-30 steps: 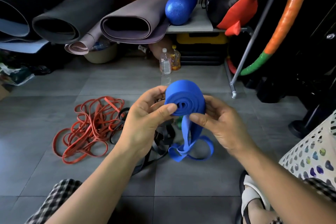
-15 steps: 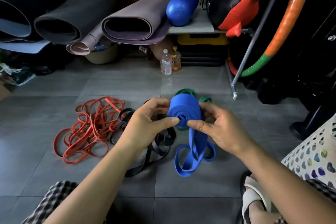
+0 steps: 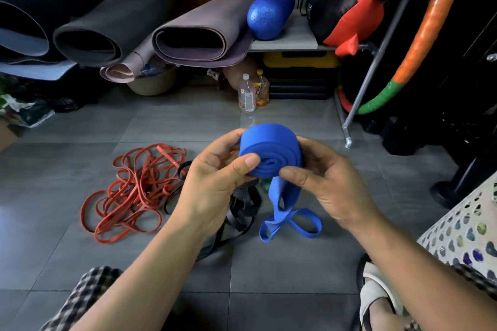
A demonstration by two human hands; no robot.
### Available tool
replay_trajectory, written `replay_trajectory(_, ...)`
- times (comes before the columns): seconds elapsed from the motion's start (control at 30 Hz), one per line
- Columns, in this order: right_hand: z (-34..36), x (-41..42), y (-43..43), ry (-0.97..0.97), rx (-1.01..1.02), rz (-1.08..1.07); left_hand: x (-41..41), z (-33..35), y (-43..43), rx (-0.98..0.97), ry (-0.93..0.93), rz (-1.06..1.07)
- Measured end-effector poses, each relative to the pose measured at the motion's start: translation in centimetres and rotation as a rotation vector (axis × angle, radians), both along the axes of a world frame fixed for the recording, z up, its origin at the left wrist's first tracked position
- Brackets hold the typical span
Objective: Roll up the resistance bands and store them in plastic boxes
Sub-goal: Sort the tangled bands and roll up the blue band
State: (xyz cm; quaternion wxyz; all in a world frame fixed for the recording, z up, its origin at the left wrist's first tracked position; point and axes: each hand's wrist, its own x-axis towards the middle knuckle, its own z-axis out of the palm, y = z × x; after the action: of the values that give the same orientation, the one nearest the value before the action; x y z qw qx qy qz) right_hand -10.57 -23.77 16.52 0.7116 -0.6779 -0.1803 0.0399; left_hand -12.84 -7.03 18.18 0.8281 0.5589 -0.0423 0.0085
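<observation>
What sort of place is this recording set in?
Most likely a fitness equipment storage corner, perhaps a home gym: rolled yoga mats stacked at the back, a blue foam roller on a shelf, red resistance bands heaped on the tiled floor, and a half-rolled blue resistance band.

A: How is the light?
B: Dim and soft. The left hand (image 3: pixel 215 185) and right hand (image 3: pixel 332 188) are evenly lit, and the blue resistance band (image 3: pixel 269 146) they grip looks sharp and saturated.
A: Shadows, glare?
B: Only faint shadow under the forearms. A pale sheen lies on the floor tiles (image 3: pixel 295 121) just beyond the hands. Right of the right hand, detail sinks into black.
A: Distortion?
B: Wide-angle bowing: the metal pole (image 3: pixel 376 54) leans, and the corners soften.
</observation>
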Motion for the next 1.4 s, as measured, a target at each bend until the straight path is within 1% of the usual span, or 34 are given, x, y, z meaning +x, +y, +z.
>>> replay_trajectory(0.07, 0.2, -0.3, 0.5, 0.047, 0.112, -0.016, 0.0, -0.4, -0.5, -0.117, 0.037, 0.007)
replay_trajectory(0.1, 0.3, -0.4, 0.7, 0.063, 0.114, -0.022, -0.1, -0.6, -0.7, -0.155, 0.055, 0.006)
replay_trajectory(0.17, 0.2, -0.3, 0.6, 0.071, 0.031, -0.007, 0.0, -1.1, -0.6, -0.192, 0.091, -0.02)
replay_trajectory(0.23, 0.1, 0.0, 0.0, 0.073, -0.105, 0.003, 0.2, -1.0, -0.1, -0.128, 0.13, -0.066)
replay_trajectory(0.27, 0.3, 0.2, -0.4, 0.059, -0.192, -0.013, 0.4, -1.0, 0.3, -0.014, 0.134, -0.074)
replay_trajectory(0.33, 0.4, 0.3, -1.1, -0.018, -0.417, -0.066, 0.7, -1.0, 1.0, 0.38, 0.079, -0.056)
replay_trajectory(0.37, 0.5, 0.2, -1.3, -0.086, -0.569, -0.08, 0.6, -1.0, 1.2, 0.576, 0.029, -0.044)
replay_trajectory(0.4, 0.5, 0.1, -1.3, -0.161, -0.733, -0.084, 0.5, -1.1, 1.2, 0.721, -0.029, -0.043)
replay_trajectory(0.43, 0.5, -0.2, -1.2, -0.224, -0.852, -0.073, 0.4, -1.2, 1.0, 0.798, -0.075, -0.055)
replay_trajectory(0.47, 0.4, -0.3, -1.1, -0.252, -0.895, -0.06, 0.2, -1.2, 0.9, 0.818, -0.102, -0.061)
replay_trajectory(0.5, 0.4, -0.4, -1.0, -0.251, -0.875, -0.051, 0.1, -1.2, 0.7, 0.801, -0.11, -0.051)
replay_trajectory(0.53, 0.5, -0.5, -1.0, -0.225, -0.803, -0.051, 0.0, -1.3, 0.7, 0.735, -0.098, -0.031)
replay_trajectory(0.67, 1.0, 0.1, -1.0, -0.002, -0.289, 0.006, 0.2, -1.2, 0.5, 0.294, -0.019, -0.006)
replay_trajectory(0.73, 0.9, 0.3, -0.9, 0.063, -0.088, 0.036, 0.1, -1.0, 0.2, 0.181, -0.018, -0.006)
replay_trajectory(0.8, 0.7, 0.4, -0.8, 0.079, -0.008, 0.051, 0.0, -0.7, -0.1, 0.098, -0.014, -0.019)
replay_trajectory(0.93, 0.3, 0.3, -0.2, 0.078, 0.065, 0.023, -0.1, -0.9, -0.6, -0.131, 0.063, -0.036)
replay_trajectory(1.0, 0.1, 0.2, 0.0, 0.081, 0.065, 0.008, -0.1, -1.3, -0.9, -0.18, 0.096, -0.027)
replay_trajectory(1.03, 0.1, 0.3, 0.0, 0.075, 0.028, 0.009, -0.1, -1.4, -1.0, -0.171, 0.103, -0.025)
replay_trajectory(1.1, 0.4, 0.4, -0.4, 0.063, -0.081, 0.021, 0.0, -1.4, -0.5, -0.074, 0.108, -0.029)
replay_trajectory(1.13, 0.7, 0.4, -0.8, 0.057, -0.143, 0.022, 0.2, -1.4, 0.0, 0.045, 0.088, -0.038)
replay_trajectory(1.17, 0.9, 0.4, -1.1, 0.027, -0.241, 0.006, 0.5, -1.3, 0.6, 0.211, 0.048, -0.047)
replay_trajectory(1.23, 1.0, 0.3, -1.3, -0.098, -0.536, -0.029, 0.7, -1.1, 1.6, 0.541, -0.038, -0.07)
replay_trajectory(1.27, 1.0, 0.1, -1.3, -0.159, -0.658, -0.032, 0.7, -1.0, 1.8, 0.658, -0.085, -0.086)
replay_trajectory(1.3, 0.8, 0.0, -1.1, -0.198, -0.718, -0.029, 0.7, -0.9, 1.8, 0.731, -0.127, -0.094)
replay_trajectory(1.33, 0.7, -0.1, -1.0, -0.207, -0.717, -0.026, 0.6, -0.8, 1.7, 0.76, -0.149, -0.089)
replay_trajectory(1.4, 0.6, -0.1, -0.8, -0.163, -0.601, -0.015, 0.5, -0.7, 1.4, 0.699, -0.157, -0.069)
